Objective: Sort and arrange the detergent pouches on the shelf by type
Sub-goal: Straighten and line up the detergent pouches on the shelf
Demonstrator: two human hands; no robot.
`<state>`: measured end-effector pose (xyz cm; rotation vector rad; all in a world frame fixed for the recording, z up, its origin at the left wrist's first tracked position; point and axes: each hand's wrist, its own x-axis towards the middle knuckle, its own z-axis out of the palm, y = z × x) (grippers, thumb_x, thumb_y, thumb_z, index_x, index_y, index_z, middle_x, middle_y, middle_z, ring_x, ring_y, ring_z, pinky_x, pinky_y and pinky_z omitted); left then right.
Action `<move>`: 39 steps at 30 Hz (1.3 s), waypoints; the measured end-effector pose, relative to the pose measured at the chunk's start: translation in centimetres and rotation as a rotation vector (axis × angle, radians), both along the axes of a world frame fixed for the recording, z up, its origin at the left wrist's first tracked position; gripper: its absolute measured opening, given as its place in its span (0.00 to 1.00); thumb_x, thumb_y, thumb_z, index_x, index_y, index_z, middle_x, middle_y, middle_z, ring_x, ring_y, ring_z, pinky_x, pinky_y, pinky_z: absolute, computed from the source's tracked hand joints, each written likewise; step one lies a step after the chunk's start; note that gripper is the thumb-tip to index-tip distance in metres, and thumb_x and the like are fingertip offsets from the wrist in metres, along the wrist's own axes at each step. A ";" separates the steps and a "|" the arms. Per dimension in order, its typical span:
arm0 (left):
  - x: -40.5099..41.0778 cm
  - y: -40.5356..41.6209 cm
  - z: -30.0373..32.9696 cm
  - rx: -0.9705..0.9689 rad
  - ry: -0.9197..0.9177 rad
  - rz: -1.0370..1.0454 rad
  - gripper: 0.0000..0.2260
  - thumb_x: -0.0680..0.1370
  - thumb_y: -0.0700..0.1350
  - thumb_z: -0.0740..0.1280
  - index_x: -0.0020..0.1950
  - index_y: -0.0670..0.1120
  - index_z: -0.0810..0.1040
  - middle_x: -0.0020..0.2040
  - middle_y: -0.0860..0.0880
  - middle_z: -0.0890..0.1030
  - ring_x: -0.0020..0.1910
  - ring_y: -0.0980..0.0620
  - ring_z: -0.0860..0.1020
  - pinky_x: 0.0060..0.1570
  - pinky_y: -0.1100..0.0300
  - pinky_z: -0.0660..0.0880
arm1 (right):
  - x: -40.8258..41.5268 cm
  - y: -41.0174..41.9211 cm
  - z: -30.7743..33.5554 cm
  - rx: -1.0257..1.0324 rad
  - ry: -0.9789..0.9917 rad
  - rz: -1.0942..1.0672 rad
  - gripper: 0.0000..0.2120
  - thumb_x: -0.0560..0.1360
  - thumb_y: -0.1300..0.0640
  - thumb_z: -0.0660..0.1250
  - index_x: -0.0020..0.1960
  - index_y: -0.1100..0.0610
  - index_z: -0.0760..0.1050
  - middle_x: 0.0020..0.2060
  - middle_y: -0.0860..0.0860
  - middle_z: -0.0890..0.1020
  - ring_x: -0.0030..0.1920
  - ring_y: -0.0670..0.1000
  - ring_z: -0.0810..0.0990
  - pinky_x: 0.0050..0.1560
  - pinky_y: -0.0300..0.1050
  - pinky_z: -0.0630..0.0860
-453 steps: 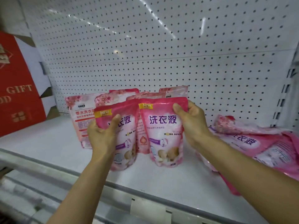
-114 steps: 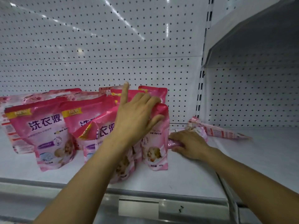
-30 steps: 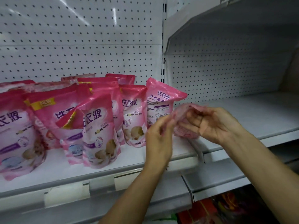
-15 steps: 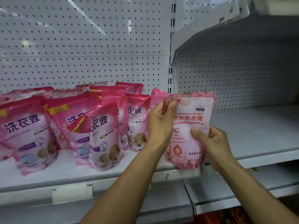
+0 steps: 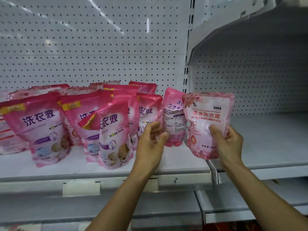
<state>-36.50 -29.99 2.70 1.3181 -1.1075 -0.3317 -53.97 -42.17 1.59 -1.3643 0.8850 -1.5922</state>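
Observation:
My right hand [image 5: 228,144] grips a pale pink floral detergent pouch [image 5: 206,114] with red lettering and holds it upright above the seam between two shelves. My left hand [image 5: 152,144] hangs open just left of it, fingers apart, holding nothing, in front of a bright pink pouch turned back side out [image 5: 174,117]. Several bright pink pouches with purple lettering [image 5: 41,129] stand in rows on the left shelf [image 5: 175,164]. More pale floral pouches [image 5: 103,84] show behind them and at the far left edge.
A white pegboard wall [image 5: 100,47] backs the shelf. A slotted upright post [image 5: 186,72] divides it from the right shelf bay [image 5: 266,139], whose surface is bare under an overhanging upper shelf [image 5: 250,30]. Price-tag holders [image 5: 81,187] line the front rail.
My left hand let go of the floral pouch and drew back to the left. My right hand alone now holds it, shifted slightly right.

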 end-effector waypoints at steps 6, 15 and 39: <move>0.5 1.2 -0.7 -0.018 -0.055 0.078 0.14 0.80 0.45 0.67 0.64 0.54 0.73 0.56 0.60 0.78 0.55 0.68 0.76 0.49 0.77 0.72 | -0.1 1.1 -0.1 -0.042 0.020 -0.064 0.21 0.73 0.58 0.73 0.63 0.57 0.71 0.57 0.51 0.79 0.53 0.45 0.80 0.44 0.35 0.81; 4.0 6.9 -1.3 -0.563 -0.088 0.768 0.17 0.81 0.56 0.60 0.62 0.45 0.68 0.59 0.48 0.68 0.58 0.51 0.70 0.61 0.61 0.67 | 5.2 7.0 2.1 -0.514 0.279 0.146 0.12 0.77 0.49 0.67 0.58 0.50 0.72 0.52 0.41 0.76 0.53 0.36 0.75 0.53 0.28 0.73; 13.5 8.6 7.4 -0.205 0.230 0.201 0.11 0.81 0.44 0.65 0.39 0.43 0.78 0.25 0.51 0.76 0.23 0.56 0.73 0.28 0.67 0.73 | 18.1 7.5 1.5 -0.015 0.206 0.654 0.07 0.80 0.60 0.64 0.47 0.59 0.80 0.47 0.58 0.85 0.52 0.57 0.83 0.55 0.60 0.79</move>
